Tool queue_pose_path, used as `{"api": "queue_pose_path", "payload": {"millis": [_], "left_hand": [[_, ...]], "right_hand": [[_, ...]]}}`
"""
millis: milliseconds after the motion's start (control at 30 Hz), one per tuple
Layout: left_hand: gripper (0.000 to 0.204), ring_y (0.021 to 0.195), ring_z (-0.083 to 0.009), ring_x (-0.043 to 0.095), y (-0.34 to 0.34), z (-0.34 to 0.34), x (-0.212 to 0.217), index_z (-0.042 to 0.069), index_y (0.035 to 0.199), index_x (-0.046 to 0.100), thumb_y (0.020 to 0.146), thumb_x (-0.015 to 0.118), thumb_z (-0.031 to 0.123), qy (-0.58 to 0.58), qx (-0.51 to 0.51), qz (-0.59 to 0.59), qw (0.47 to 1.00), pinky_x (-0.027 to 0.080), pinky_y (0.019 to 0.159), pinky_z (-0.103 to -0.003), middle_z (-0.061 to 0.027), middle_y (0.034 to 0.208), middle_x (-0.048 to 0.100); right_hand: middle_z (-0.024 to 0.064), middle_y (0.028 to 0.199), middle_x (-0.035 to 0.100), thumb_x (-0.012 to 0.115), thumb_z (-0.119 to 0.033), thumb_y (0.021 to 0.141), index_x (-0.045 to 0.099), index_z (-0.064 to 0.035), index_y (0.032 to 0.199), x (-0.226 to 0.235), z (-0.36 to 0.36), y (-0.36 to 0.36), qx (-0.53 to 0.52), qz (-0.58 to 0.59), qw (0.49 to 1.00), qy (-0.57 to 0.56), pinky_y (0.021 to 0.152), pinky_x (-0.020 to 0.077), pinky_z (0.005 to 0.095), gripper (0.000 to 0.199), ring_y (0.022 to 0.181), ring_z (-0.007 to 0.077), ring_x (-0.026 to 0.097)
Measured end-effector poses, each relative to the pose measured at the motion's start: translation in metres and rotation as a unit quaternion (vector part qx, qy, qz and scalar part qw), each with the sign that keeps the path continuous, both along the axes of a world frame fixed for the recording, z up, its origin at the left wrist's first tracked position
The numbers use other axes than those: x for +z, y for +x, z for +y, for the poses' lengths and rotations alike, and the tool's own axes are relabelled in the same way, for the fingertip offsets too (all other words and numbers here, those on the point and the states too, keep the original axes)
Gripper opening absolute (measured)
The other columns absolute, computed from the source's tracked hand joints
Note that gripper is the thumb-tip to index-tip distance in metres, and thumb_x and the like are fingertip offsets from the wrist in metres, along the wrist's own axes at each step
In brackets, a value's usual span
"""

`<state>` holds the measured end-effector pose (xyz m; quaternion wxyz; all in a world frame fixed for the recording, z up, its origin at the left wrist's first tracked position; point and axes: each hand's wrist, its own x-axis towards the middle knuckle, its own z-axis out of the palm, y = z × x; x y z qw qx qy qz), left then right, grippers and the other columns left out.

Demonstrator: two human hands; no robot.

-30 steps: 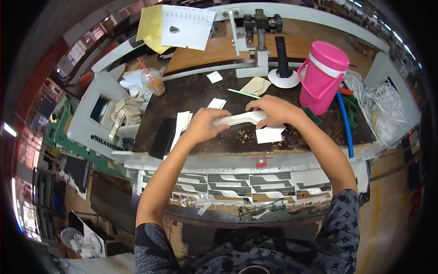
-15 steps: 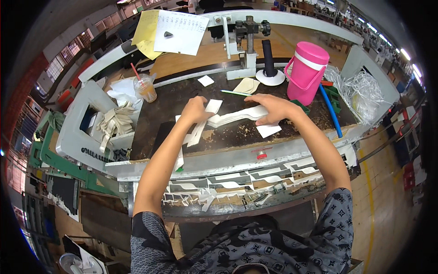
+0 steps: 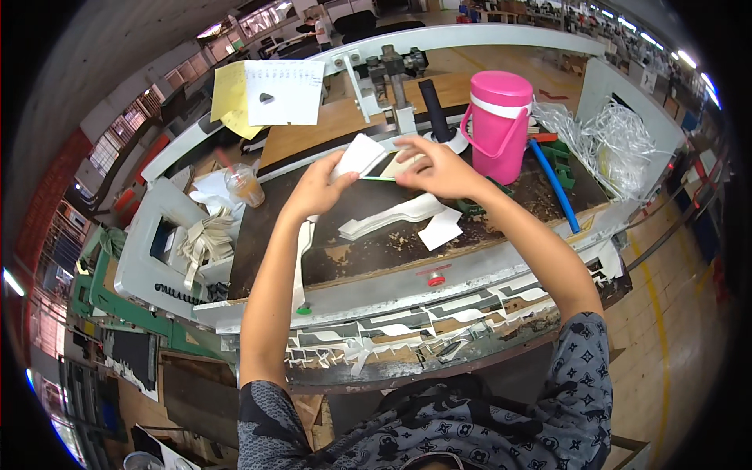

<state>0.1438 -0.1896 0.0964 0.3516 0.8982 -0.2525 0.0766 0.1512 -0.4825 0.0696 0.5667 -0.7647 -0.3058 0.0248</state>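
My left hand is closed on a small stack of white rectangular pieces, held tilted above the dark worktop. Beside it, my right hand has its thumb and a finger closed at the end of a slim green-and-white pen, while its index finger stays raised. Beige cut pieces show partly behind those fingers. Below the hands lies a stack of curved white strips, with loose white pieces at its right end. A long white strip hangs near the left forearm.
A pink jug and a blue bar stand and lie at the right. On the left are a drink cup and bundled beige strips. A metal post rises behind. Cut scraps hang along the front edge.
Both hands have left the curved strips, which stay on the worktop. My left hand has lifted a white stack, and my right hand has moved to the pen. The view has shifted slightly.
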Motion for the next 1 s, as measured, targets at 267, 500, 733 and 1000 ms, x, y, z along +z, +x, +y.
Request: {"api": "queue_pose_path", "payload": {"millis": [267,500,733,1000], "left_hand": [[0.054,0.07,-0.0317,0.067,-0.038,-0.048,0.032,0.012,0.13,0.061,0.083,0.085,0.022,0.17,0.027,-0.032,0.985,0.051,0.069,-0.044,-0.0131,0.074,0.065],[0.031,0.091,-0.0361,0.073,-0.019,-0.008,-0.02,0.003,0.116,0.07,0.091,0.08,0.019,0.125,-0.041,0.011,0.991,0.056,0.084,-0.043,-0.0202,0.1,0.075],[0.038,0.096,-0.0349,0.072,-0.027,0.0,-0.05,0.001,0.114,0.074,0.092,0.083,0.03,0.15,-0.055,0.036,0.986,0.056,0.086,-0.041,-0.0193,0.104,0.075],[0.043,0.095,-0.0287,0.075,-0.046,0.003,-0.058,0.006,0.122,0.075,0.085,0.089,0.021,0.036,-0.019,0.074,0.996,0.057,0.089,-0.04,-0.0183,0.11,0.078]], "right_hand": [[0.0127,0.095,0.077,0.077,-0.012,0.097,0.07,0.0068,0.116,0.017,-0.001,0.009,-0.008,0.177,0.983,0.047,0.059,0.0609,0.0249,0.028,0.071,0.014,0.075],[0.0094,0.095,0.071,0.08,-0.009,0.094,0.058,0.0003,0.136,-0.032,-0.029,0.021,-0.057,0.214,0.975,0.027,0.06,0.059,0.0243,0.048,0.071,0.0118,0.07],[0.0261,0.112,0.075,0.091,-0.034,0.078,0.072,0.0046,0.124,-0.062,-0.021,0.017,-0.072,-0.037,0.978,-0.194,0.096,0.0562,0.0439,0.063,0.106,0.0329,0.073],[0.0233,0.139,0.058,0.093,-0.046,0.073,0.065,-0.0026,0.135,-0.051,0.007,-0.015,-0.067,-0.063,0.951,-0.295,0.111,0.0482,0.05,0.08,0.133,0.0443,0.054]]}}
